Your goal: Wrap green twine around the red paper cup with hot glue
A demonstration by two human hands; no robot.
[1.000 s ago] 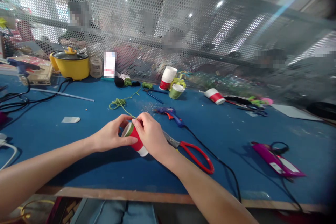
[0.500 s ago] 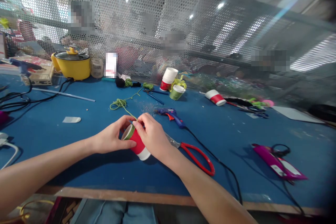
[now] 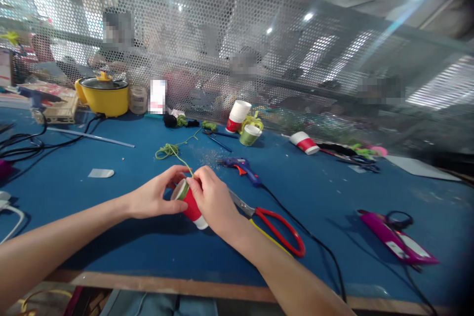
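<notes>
Between my hands a red and white paper cup (image 3: 192, 209) lies tilted, its mouth toward the upper left. Green yarn (image 3: 182, 190) wraps the cup near its rim. My left hand (image 3: 157, 192) curls round the rim end, thumb along the red side. My right hand (image 3: 213, 197) is closed on the cup's far side, its thumb and finger pressed at the yarn. From there a loose green strand (image 3: 185, 162) runs up to a small tangle of yarn (image 3: 168, 151). Large scissors (image 3: 283, 232) with red handles lie partly under my right forearm.
A blue hot glue gun (image 3: 240, 167) lies beyond my right hand, its cord trailing right. Stacked paper cups (image 3: 239, 113) and a green-wrapped cup (image 3: 251, 135) stand at the back; another cup (image 3: 304, 143) lies sideways. A yellow pot (image 3: 105, 98) stands back left, a purple pouch (image 3: 398, 239) right.
My hands stay on the cup, which is turned slightly, with less of its white base showing. The scissors show more beside my right forearm. The whole view has shifted a little.
</notes>
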